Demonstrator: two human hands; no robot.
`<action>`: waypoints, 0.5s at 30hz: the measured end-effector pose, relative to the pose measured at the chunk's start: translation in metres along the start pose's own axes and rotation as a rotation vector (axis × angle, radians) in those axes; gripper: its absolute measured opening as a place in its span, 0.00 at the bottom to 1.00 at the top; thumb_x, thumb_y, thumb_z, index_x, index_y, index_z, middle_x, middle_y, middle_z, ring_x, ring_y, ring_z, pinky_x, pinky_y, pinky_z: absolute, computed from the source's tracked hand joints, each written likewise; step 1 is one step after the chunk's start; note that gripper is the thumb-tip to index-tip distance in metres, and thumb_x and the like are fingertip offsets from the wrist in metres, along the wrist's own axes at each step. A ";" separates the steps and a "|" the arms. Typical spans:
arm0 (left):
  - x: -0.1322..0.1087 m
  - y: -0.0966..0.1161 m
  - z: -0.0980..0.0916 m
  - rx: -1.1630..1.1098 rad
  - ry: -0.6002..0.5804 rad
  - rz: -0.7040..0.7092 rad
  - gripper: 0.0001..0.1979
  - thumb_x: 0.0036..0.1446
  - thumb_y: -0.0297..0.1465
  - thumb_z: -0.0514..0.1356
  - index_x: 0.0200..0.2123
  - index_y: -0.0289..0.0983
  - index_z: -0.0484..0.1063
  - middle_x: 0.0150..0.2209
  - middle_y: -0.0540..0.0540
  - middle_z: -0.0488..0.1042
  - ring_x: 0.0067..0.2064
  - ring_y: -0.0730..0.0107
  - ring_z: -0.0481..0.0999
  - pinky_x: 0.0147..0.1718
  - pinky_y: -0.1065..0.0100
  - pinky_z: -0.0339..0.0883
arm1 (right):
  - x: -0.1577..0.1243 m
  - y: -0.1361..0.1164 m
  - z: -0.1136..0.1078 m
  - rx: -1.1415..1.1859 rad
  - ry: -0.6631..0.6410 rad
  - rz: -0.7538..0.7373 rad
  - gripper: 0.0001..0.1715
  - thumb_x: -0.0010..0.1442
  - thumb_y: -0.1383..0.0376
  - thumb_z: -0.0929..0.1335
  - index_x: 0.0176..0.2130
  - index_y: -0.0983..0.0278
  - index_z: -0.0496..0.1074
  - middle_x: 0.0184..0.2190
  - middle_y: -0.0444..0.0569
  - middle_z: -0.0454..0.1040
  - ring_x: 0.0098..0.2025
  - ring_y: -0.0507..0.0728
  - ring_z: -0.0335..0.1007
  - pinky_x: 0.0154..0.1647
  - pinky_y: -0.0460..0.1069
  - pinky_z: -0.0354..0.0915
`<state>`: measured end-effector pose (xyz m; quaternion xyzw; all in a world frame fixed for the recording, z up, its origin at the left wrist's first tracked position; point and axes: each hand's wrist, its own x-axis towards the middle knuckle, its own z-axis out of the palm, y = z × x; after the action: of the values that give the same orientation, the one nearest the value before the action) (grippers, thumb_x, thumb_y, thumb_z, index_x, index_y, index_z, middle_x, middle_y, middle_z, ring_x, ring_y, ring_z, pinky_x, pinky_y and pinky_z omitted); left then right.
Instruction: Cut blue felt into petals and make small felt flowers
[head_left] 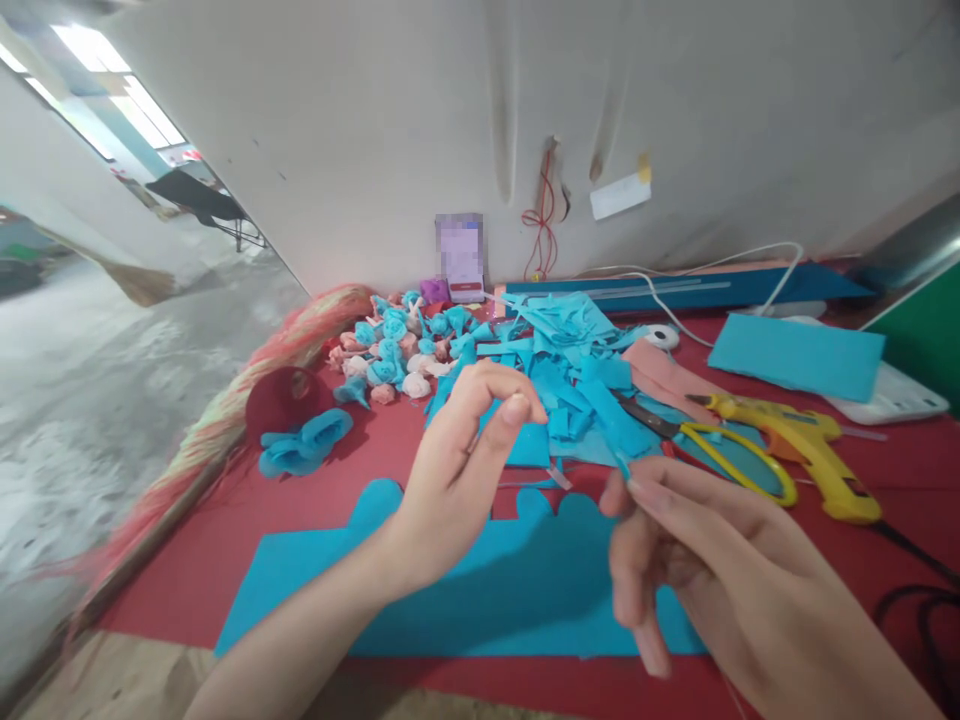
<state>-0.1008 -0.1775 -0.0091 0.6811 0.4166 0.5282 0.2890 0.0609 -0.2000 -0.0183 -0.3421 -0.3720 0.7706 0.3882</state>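
My left hand (472, 460) is raised over the blue sheet, its thumb pressed against the bent forefinger; whatever may be between them is too small to make out. A thin blue paper strip (622, 466) is pinched between the thumb and forefinger of my right hand (690, 540), whose other fingers curl below. Under both hands lies a large blue sheet (480, 610) with rounded pieces along its back edge. Just beyond my hands is a heap of blue paper scraps (566, 330). Yellow-handled scissors (750, 470) rest beside my right hand.
Rolled blue and pink paper flowers (390, 350) cover the back left. A dark red disc (281, 400) and a blue paper flower (307, 445) lie at left. At right are a yellow glue gun (825, 450) and folded blue paper (795, 355). A phone (461, 260) leans at the wall.
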 end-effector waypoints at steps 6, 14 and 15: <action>0.000 -0.016 0.007 -0.110 -0.089 -0.178 0.13 0.62 0.34 0.42 0.25 0.38 0.53 0.26 0.51 0.54 0.30 0.73 0.56 0.31 0.72 0.56 | 0.007 -0.009 -0.003 -0.047 0.103 -0.047 0.16 0.54 0.58 0.66 0.22 0.66 0.69 0.14 0.46 0.70 0.11 0.48 0.63 0.11 0.39 0.61; -0.022 -0.038 -0.004 0.034 -0.202 -0.503 0.11 0.56 0.36 0.52 0.26 0.36 0.65 0.24 0.50 0.66 0.28 0.74 0.64 0.28 0.73 0.59 | 0.010 -0.005 -0.010 -0.088 0.099 -0.101 0.16 0.52 0.56 0.68 0.23 0.66 0.68 0.13 0.45 0.69 0.11 0.49 0.62 0.11 0.41 0.60; -0.027 -0.043 -0.009 0.036 -0.167 -0.537 0.10 0.54 0.35 0.54 0.26 0.35 0.67 0.25 0.49 0.69 0.30 0.72 0.66 0.30 0.72 0.61 | 0.011 0.000 -0.013 -0.088 0.091 -0.073 0.16 0.53 0.56 0.67 0.24 0.66 0.67 0.13 0.44 0.69 0.11 0.49 0.62 0.11 0.41 0.61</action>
<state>-0.1227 -0.1804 -0.0549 0.5926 0.5660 0.3673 0.4399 0.0658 -0.1865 -0.0273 -0.3795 -0.4000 0.7224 0.4172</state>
